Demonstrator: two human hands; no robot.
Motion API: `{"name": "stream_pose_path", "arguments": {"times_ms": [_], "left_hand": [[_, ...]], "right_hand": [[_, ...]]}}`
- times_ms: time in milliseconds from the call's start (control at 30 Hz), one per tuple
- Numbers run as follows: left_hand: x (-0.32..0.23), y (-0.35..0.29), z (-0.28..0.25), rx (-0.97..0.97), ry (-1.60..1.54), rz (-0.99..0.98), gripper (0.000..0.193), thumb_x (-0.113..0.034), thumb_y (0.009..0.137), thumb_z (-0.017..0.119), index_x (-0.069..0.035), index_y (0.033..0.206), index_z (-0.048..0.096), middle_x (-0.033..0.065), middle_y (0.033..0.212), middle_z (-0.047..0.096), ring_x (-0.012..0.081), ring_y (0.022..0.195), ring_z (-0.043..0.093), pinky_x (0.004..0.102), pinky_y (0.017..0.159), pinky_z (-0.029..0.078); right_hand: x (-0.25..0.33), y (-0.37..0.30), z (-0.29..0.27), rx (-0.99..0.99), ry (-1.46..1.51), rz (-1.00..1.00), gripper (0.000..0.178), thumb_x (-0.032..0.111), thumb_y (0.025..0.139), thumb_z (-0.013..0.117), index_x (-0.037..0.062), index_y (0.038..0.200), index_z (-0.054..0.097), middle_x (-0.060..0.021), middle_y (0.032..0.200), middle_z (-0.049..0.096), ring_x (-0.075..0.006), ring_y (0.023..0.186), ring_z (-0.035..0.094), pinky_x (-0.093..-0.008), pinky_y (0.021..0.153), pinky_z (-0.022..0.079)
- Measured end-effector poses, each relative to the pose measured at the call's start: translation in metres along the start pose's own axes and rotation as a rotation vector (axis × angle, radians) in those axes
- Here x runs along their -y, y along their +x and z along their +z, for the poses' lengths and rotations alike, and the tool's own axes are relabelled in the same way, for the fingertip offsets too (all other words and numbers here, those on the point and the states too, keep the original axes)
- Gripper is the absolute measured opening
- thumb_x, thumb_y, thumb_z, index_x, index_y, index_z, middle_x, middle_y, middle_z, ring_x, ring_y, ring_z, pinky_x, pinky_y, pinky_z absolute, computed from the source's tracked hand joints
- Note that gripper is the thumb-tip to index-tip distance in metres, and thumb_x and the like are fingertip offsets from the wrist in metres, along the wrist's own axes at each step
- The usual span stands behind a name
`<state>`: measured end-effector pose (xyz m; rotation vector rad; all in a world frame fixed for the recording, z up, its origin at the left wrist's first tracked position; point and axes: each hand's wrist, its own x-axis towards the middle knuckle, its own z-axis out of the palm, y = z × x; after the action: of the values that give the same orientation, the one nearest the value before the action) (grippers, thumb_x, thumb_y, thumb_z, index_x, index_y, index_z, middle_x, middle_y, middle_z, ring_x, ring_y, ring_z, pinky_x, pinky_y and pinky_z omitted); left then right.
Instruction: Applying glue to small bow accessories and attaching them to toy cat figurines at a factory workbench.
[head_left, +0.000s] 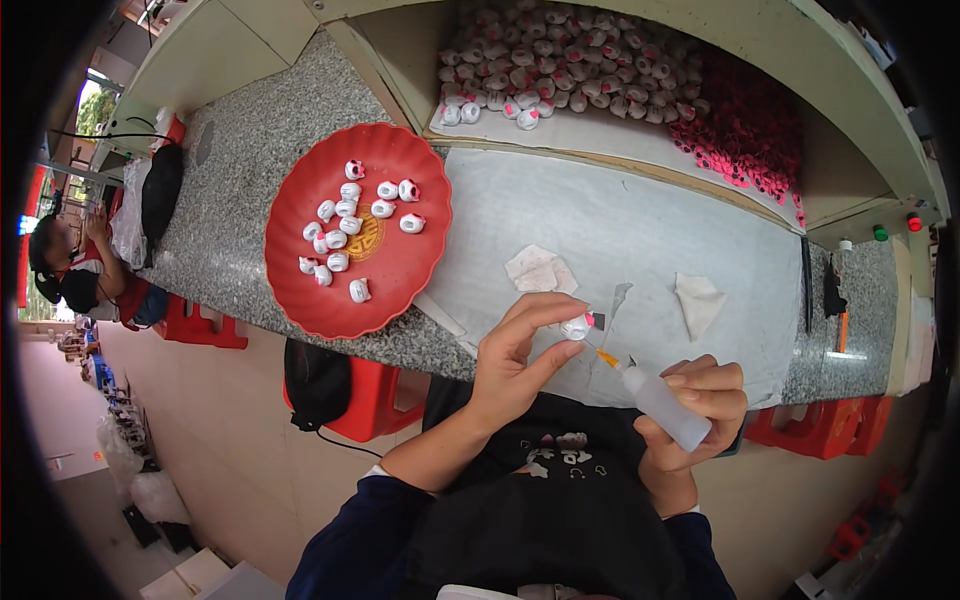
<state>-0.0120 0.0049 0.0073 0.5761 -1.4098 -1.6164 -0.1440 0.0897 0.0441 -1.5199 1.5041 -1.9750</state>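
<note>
Between the thumb and forefinger of my left hand is a small white figurine head with a pink patch. My right hand grips a translucent white squeeze bottle, tilted up to the left. Its thin needle tip, set in an orange base, points at the figurine head; whether it touches cannot be made out. To the left, a red scalloped plate holds several similar white pieces, some with pink parts.
Folded white cloths lie on the white sheet covering the worktop. A shelf at the back bears a heap of white pieces and a pile of pink parts. Red stools stand below; another person sits far left.
</note>
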Motion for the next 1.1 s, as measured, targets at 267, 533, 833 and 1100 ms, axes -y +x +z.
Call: {"name": "stream_pose_path", "arguments": {"times_ms": [267, 533, 833, 1100], "left_hand": [[-0.001, 0.000, -0.001, 0.007, 0.021, 0.013, 0.030, 0.009, 0.068, 0.053, 0.003, 0.097, 0.051, 0.0135, 0.101, 0.048, 0.0204, 0.097, 0.044, 0.0304, 0.084, 0.033], [0.002, 0.002, 0.002, -0.011, -0.059, -0.023, 0.031, 0.008, 0.069, 0.053, 0.004, 0.100, 0.048, 0.0128, 0.100, 0.048, 0.0190, 0.095, 0.045, 0.0286, 0.082, 0.034], [-0.005, 0.007, -0.024, -0.252, -0.208, -0.035, 0.036, 0.006, 0.070, 0.054, 0.003, 0.105, 0.045, 0.0112, 0.097, 0.052, 0.0132, 0.087, 0.049, 0.0230, 0.077, 0.038], [-0.011, 0.002, -0.023, -0.260, -0.149, -0.063, 0.037, 0.005, 0.069, 0.056, 0.003, 0.105, 0.045, 0.0115, 0.098, 0.051, 0.0139, 0.089, 0.049, 0.0234, 0.078, 0.037]], "right_hand": [[-0.005, 0.000, 0.003, 0.082, -0.011, -0.024, 0.039, 0.019, 0.057, 0.074, 0.0089, 0.081, 0.045, -0.0047, 0.075, 0.045, -0.0124, 0.057, 0.045, -0.0223, 0.053, 0.040], [-0.004, 0.003, -0.002, 0.034, -0.041, -0.003, 0.037, 0.018, 0.059, 0.073, 0.0082, 0.081, 0.044, -0.0056, 0.076, 0.045, -0.0134, 0.058, 0.046, -0.0231, 0.054, 0.040], [-0.053, 0.062, -0.048, 0.192, 0.038, 0.451, 0.019, -0.005, 0.068, 0.051, 0.0027, 0.082, 0.040, -0.0078, 0.084, 0.044, -0.0164, 0.074, 0.051, -0.0251, 0.059, 0.045], [-0.166, 0.144, -0.067, 0.167, -0.893, 0.166, 0.019, 0.010, 0.068, 0.059, 0.0015, 0.083, 0.052, -0.0109, 0.078, 0.054, -0.0225, 0.069, 0.054, -0.0299, 0.061, 0.042]]}}
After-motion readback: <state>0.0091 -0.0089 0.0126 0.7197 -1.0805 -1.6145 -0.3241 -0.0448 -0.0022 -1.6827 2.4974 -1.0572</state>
